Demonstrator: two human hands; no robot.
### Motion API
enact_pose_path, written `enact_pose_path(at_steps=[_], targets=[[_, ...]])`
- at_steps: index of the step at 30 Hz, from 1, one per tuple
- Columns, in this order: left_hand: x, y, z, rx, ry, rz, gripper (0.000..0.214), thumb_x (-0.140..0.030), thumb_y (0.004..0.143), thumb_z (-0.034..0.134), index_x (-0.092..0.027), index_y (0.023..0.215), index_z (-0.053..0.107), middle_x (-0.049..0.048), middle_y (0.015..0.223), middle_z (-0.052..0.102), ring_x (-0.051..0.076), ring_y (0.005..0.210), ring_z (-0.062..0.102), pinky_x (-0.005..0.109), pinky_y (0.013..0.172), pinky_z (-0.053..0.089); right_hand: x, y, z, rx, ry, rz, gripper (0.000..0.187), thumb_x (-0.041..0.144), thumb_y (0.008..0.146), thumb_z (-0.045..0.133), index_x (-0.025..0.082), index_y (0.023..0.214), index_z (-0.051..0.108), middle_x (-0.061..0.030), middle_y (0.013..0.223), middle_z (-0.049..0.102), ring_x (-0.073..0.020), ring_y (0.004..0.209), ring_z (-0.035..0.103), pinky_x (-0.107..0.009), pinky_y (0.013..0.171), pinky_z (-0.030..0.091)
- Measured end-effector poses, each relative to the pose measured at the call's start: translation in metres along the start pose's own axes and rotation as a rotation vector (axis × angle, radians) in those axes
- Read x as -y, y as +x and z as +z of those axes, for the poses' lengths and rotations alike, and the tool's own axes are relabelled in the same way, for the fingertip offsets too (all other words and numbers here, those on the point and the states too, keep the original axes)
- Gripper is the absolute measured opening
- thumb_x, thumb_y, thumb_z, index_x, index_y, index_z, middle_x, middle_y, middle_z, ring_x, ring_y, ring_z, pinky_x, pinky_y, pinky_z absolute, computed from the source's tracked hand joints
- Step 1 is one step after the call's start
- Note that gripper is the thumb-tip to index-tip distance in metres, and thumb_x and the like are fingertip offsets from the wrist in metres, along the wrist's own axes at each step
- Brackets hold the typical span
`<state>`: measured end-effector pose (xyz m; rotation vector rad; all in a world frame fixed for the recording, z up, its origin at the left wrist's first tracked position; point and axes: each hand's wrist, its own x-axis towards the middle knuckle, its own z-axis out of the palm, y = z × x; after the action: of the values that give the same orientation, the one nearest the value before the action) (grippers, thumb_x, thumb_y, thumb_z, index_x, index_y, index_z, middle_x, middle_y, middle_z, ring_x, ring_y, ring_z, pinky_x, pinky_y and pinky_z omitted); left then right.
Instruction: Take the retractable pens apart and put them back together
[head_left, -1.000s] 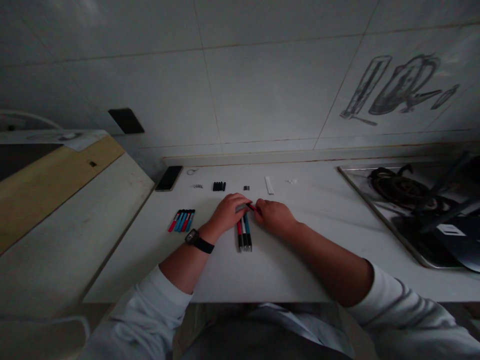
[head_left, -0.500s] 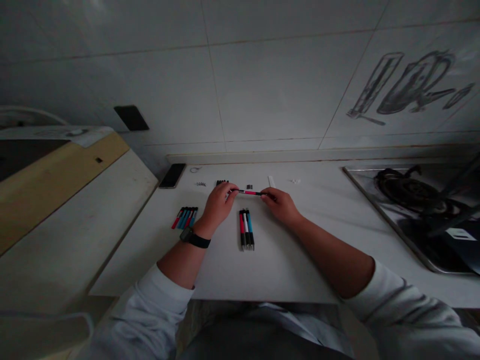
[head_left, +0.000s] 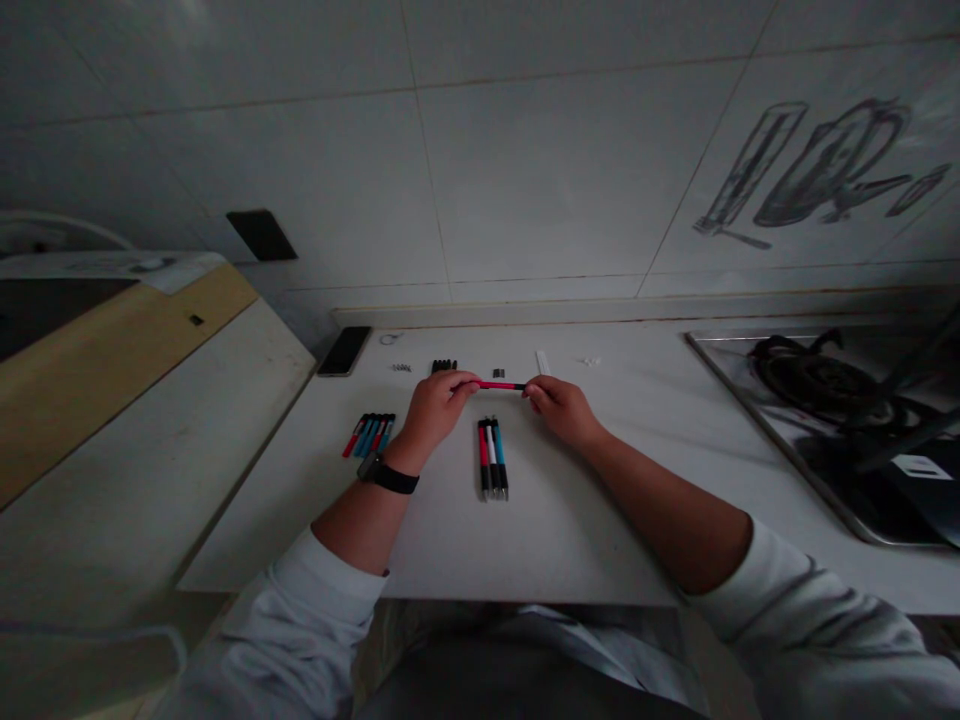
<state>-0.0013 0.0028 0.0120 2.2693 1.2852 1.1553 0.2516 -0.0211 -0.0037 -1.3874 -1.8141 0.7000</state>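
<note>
A red pen [head_left: 499,385] with a black grip is stretched level between my two hands above the worktop. My left hand [head_left: 441,402] pinches its left end, and my right hand [head_left: 559,405] grips the black end; the fingers cover both tips. Just below lie finished-looking pens [head_left: 492,460] side by side, red, white and blue with black grips. Left of my left hand is a row of red and blue pen barrels [head_left: 370,435]. Behind that hand stand several small black parts [head_left: 444,366], partly covered by my fingers.
Along the back of the worktop [head_left: 585,560] lie springs [head_left: 401,368], small dark pieces [head_left: 499,373], white sticks [head_left: 543,362] and small clear bits [head_left: 591,361]. A phone [head_left: 345,351] rests at the back left. A gas stove [head_left: 825,400] is on the right.
The pen in my hands has turned: its red side now shows where a black-and-silver section was visible near my left fingers. Both hands stay in nearly the same place.
</note>
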Motion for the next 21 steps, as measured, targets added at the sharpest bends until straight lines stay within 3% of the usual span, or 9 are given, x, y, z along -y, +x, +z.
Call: enact_pose_path(at_steps=[5,10,13,17,21], targets=[[0.001,0.000,0.001,0.003,-0.003,-0.006,0.011,-0.023,0.097,0.064,-0.022,0.100,0.074,0.0032,0.099,0.076,0.019,0.095,0.069,0.034,0.090,0.055,0.001,-0.001,0.002,-0.009,0.039,0.006,0.035,0.048,0.094,0.053,0.019,0.108,0.067,-0.0019,0.082,0.069,-0.0170,0.075,0.061,-0.027,0.073,0.046],[-0.002,-0.001,0.000,-0.044,0.062,0.122,0.008,-0.026,0.096,0.066,-0.021,0.099,0.073,0.0053,0.105,0.069,0.020,0.104,0.064,0.037,0.096,0.053,-0.004,0.000,0.006,0.041,0.043,0.008,0.037,0.049,0.100,0.042,0.020,0.091,0.064,-0.0012,0.076,0.066,-0.0161,0.070,0.058,-0.028,0.072,0.045],[-0.003,-0.001,0.000,-0.074,0.078,0.147,0.006,-0.023,0.094,0.069,-0.021,0.099,0.072,0.0055,0.106,0.065,0.021,0.105,0.062,0.038,0.096,0.053,-0.007,0.001,0.008,0.016,0.065,0.002,0.029,0.048,0.093,0.056,0.021,0.103,0.062,-0.0020,0.086,0.068,-0.0162,0.072,0.058,-0.028,0.071,0.045],[-0.002,-0.001,0.001,-0.083,0.078,0.157,0.005,-0.020,0.093,0.070,-0.022,0.098,0.072,0.0054,0.106,0.063,0.021,0.105,0.062,0.038,0.096,0.053,-0.010,0.002,0.009,0.073,0.064,0.001,0.030,0.046,0.098,0.045,0.022,0.098,0.062,-0.0016,0.080,0.065,-0.0168,0.070,0.057,-0.030,0.070,0.044],[-0.001,-0.002,0.002,-0.067,0.079,0.157,0.006,-0.021,0.094,0.070,-0.022,0.099,0.072,0.0055,0.107,0.063,0.021,0.106,0.062,0.038,0.097,0.053,-0.011,0.002,0.010,0.046,0.035,-0.016,0.025,0.042,0.090,0.058,0.022,0.105,0.061,-0.0027,0.090,0.068,-0.0166,0.074,0.059,-0.029,0.072,0.044]])
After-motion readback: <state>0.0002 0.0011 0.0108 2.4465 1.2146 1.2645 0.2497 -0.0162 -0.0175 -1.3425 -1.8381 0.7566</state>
